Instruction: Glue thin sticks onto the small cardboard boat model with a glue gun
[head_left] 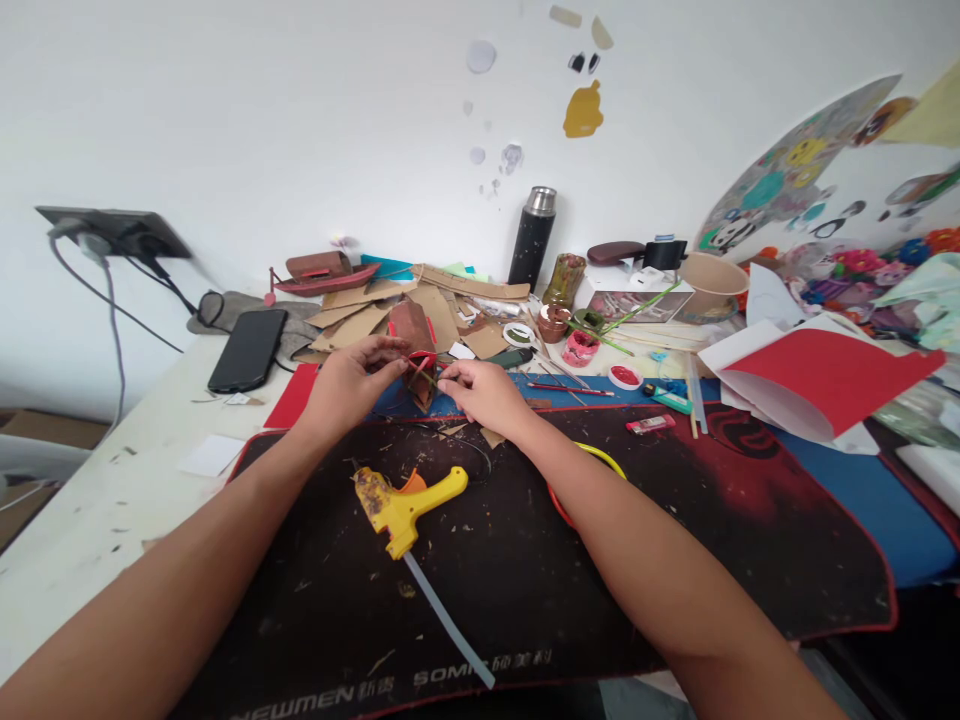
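Observation:
Beyond the mat's front centre, a small model boat (411, 322) with a brown cover and red trim points toward me. My left hand (346, 382) is closed at its left side, thumb and fingers gripping the near end. A thin green stick (426, 374) crosses this end of the boat. My right hand (484, 393) pinches the stick's right part between thumb and fingers. The fingers partly hide both boat and stick. Nearer to me, a yellow glue gun (405, 505) lies on the dark mat (525, 580), a translucent glue stick (450, 620) protruding from it.
Another model boat (322, 275) rests on cardboard scraps (352, 325) at the back. A phone (248, 350) lies left. Behind stand a black thermos (533, 240) and open paint jars (580, 347). Red paper (832, 375) curls at right; a lighter (651, 425) is on the mat.

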